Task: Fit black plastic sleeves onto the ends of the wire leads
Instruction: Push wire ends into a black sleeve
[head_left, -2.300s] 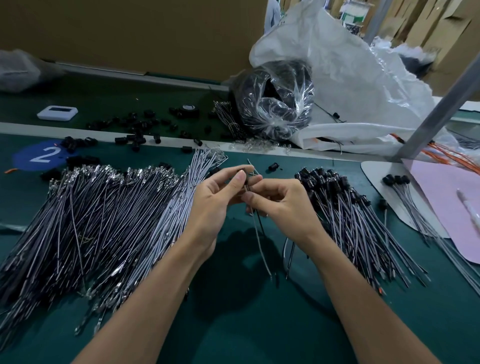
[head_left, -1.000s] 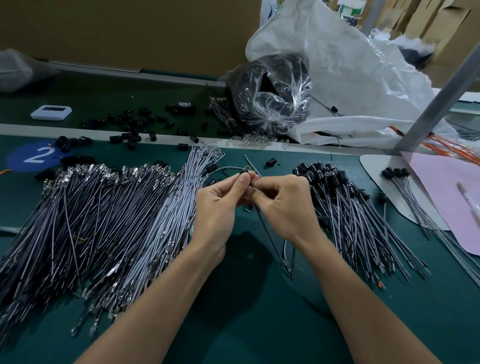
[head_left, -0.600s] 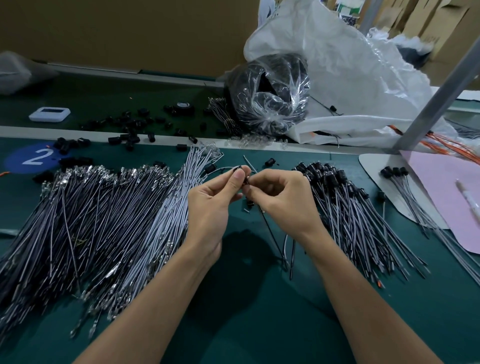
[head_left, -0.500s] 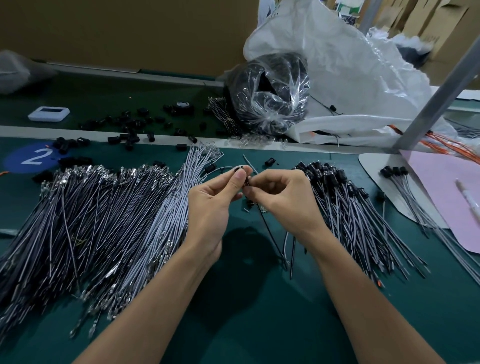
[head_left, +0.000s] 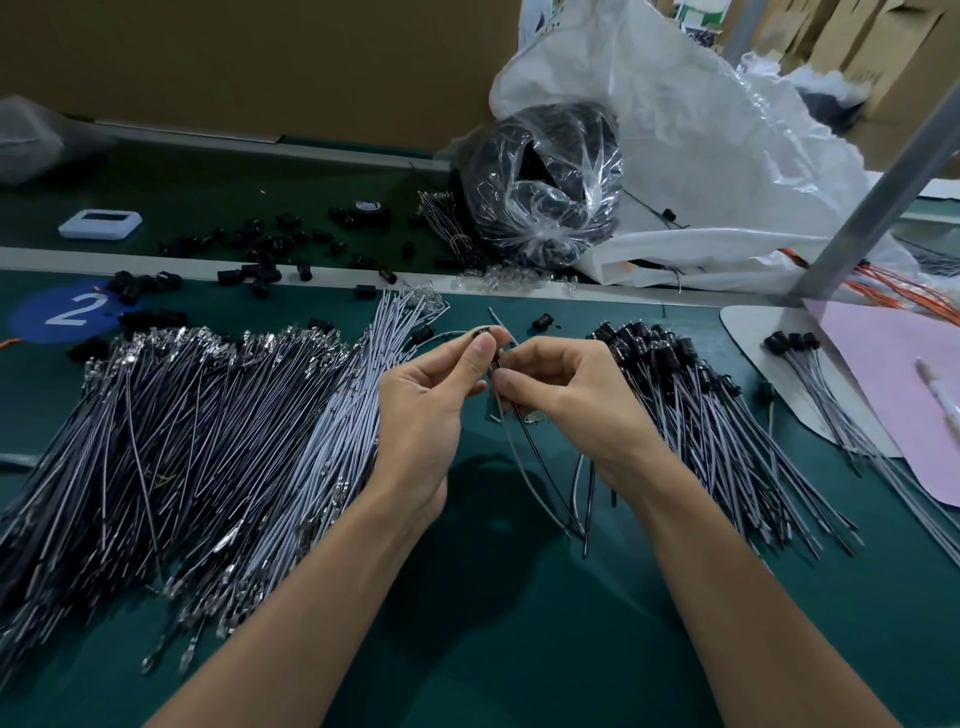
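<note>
Over the green desk (head_left: 493, 649), both hands have barely moved in the last half second. A black sleeve (head_left: 480, 332) now shows at the tips of the left hand (head_left: 426, 410), so the fitting looks nearly done. The left fingers (head_left: 480, 356) pinch the sleeve narrowly. The right hand (head_left: 571, 400) pinches the wire leads (head_left: 540, 478) just below it, and their tails trail down to the desk.

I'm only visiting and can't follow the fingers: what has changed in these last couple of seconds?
Both hands stayed together: the left hand pinches a black sleeve, now showing at its fingertips, the right hand the wire leads. One lead now arcs out leftward; the hanging ends swung right. The bare-lead pile, sleeved pile and loose sleeves stayed put.
</note>
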